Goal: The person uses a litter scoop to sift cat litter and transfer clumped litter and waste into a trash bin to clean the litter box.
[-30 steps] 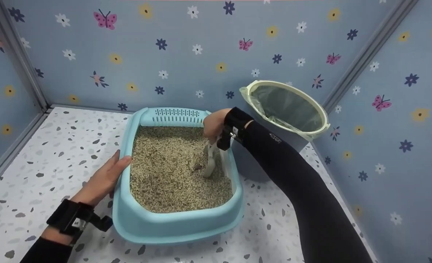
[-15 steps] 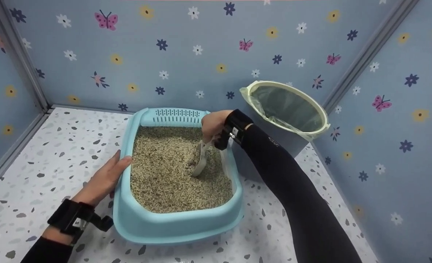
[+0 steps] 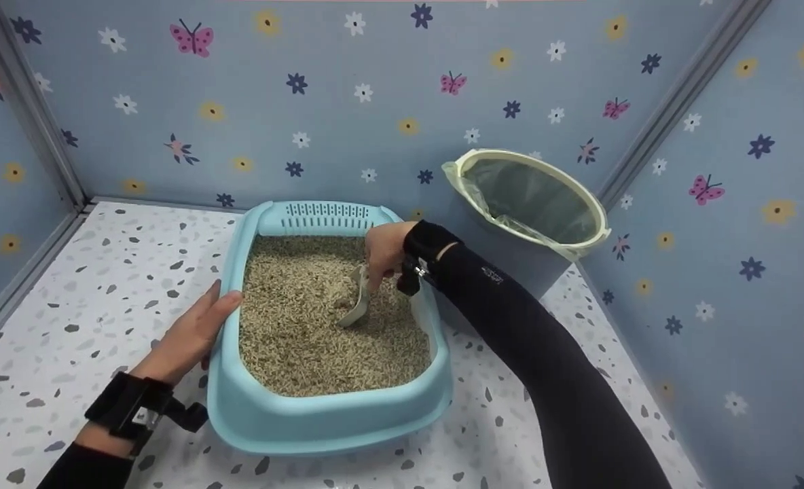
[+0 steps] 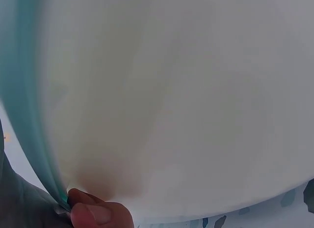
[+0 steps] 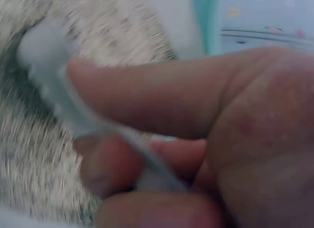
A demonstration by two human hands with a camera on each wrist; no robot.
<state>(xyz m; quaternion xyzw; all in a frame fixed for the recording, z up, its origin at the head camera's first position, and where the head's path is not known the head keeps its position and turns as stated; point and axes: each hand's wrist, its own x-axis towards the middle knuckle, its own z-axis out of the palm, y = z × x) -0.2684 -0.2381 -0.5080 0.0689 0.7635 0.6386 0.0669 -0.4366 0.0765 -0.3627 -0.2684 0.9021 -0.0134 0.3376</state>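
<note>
A light blue litter box (image 3: pixel 327 422) filled with tan pellet litter (image 3: pixel 307 356) stands on the table. My left hand (image 3: pixel 188 333) grips its left rim, thumb on top; in the left wrist view curled fingertips (image 4: pixel 103 213) show beneath the rim's edge. Inside the box, my right hand (image 3: pixel 385 250) holds a pale litter scoop (image 3: pixel 356 309) by the handle. The scoop's blade dips into the litter right of centre, against a small darker clump (image 3: pixel 341 304). In the right wrist view the thumb lies along the scoop (image 5: pixel 73 102) and the other fingers curl around its handle.
Behind and right of the box stands a grey bin (image 3: pixel 504 248) with a cream rim and a thin liner bag. Flower-printed blue walls (image 3: pixel 348 61) enclose the back and sides. The tabletop (image 3: pixel 110 292) is white with grey speckles.
The right hand and scoop have moved left and slightly toward the near side through the litter, along with the dark clump. My left hand keeps its place on the rim.
</note>
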